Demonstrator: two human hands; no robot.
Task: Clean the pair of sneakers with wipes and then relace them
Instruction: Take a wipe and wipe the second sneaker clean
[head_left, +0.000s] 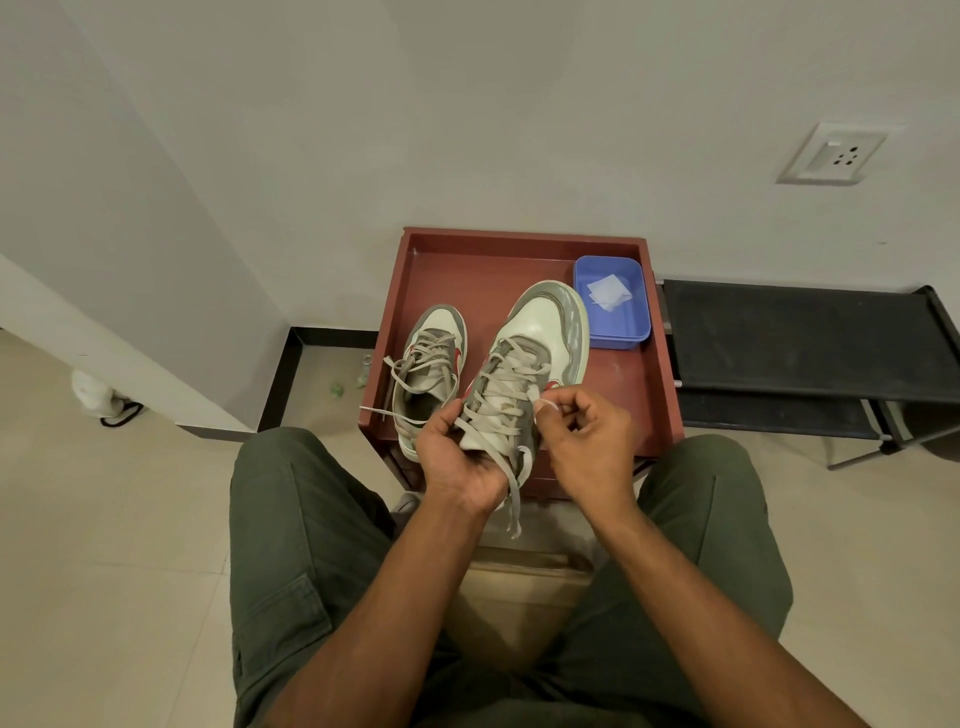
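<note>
1. Red tray (660, 374): carries both sneakers and a blue tub (636, 325) of wipes (609, 292).
2. Right sneaker (540, 332): heel gripped by left hand (457, 457).
3. Left sneaker (434, 358): flat, loosely laced.
4. Right hand (587, 436): pinches lace (511, 387).

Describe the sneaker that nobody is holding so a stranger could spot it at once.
Find the red-brown tray against the white wall. Two grey-and-white sneakers sit over it; the left hand grips the raised sneaker while the right hand pinches its lace. The untouched sneaker is the one farther left, lying flat in the tray with loose laces spilling over the rim.
</note>
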